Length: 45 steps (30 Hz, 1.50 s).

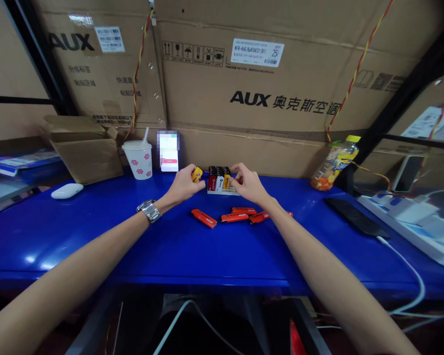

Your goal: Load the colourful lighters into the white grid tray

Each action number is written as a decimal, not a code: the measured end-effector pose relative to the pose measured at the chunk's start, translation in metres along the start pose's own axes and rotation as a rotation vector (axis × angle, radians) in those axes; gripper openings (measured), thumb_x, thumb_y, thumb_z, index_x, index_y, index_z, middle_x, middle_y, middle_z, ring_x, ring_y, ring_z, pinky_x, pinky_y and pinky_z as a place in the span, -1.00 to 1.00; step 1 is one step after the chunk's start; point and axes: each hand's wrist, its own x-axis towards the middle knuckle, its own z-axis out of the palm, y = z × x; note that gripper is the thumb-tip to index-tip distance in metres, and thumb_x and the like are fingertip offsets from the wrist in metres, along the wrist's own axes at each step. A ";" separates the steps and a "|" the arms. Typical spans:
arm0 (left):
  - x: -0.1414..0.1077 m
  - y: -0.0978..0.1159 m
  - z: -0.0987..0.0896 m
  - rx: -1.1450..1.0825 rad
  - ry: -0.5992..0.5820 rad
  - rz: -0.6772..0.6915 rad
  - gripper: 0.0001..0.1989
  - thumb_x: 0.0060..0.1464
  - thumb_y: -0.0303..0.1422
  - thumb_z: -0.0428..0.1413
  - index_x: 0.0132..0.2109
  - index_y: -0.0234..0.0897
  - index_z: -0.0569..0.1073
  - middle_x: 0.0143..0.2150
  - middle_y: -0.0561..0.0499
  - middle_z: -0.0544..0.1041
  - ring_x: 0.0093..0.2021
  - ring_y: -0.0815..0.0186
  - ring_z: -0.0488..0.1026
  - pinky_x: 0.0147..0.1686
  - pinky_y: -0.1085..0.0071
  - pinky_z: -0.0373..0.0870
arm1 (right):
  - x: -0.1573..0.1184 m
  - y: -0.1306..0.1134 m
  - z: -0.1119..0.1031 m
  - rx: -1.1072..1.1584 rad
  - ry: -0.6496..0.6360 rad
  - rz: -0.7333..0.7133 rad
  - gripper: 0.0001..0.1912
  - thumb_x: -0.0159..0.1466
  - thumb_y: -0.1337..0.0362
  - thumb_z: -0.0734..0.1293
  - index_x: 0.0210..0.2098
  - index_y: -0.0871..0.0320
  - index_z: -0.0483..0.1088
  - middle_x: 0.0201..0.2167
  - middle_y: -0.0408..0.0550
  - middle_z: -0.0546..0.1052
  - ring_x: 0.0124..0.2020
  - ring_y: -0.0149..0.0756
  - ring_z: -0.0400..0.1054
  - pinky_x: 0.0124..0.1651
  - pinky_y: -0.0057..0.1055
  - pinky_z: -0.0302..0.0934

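Observation:
My left hand (184, 186) is closed around a yellow lighter (197, 174), just left of a small white lighter tray (224, 193). Upright lighters with dark tops fill part of that tray. Its front row shows a dark red lighter (212, 182), a white lighter (219, 183) and a second yellow lighter (227, 181). At the tray's right side, my right hand (248, 183) has thumb and fingers bent around the edge of that second yellow lighter; the exact grip is partly hidden. Several orange-red lighters (235, 217) lie in front on the blue table, some partly behind my right forearm.
Along the back stand a paper bag (87, 153), a white cup with a straw (138, 160), a lit phone (168, 152) and a drink bottle (335, 162). A white earbud case (67, 191) lies left; a black phone (355, 217) and power strip (410, 231) lie right. Cardboard boxes (281, 123) wall the back.

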 end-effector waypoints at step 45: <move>0.006 -0.002 -0.026 -0.137 -0.531 0.146 -0.77 -0.10 -0.26 0.23 -0.30 -0.32 0.51 -0.44 0.02 0.46 -0.46 0.38 0.31 -0.43 0.43 0.20 | 0.001 -0.006 -0.036 0.029 -0.863 0.106 -0.86 -0.02 0.26 0.42 -0.43 0.12 0.47 -0.58 -0.16 0.47 -0.58 -0.39 0.29 -0.55 -0.45 0.08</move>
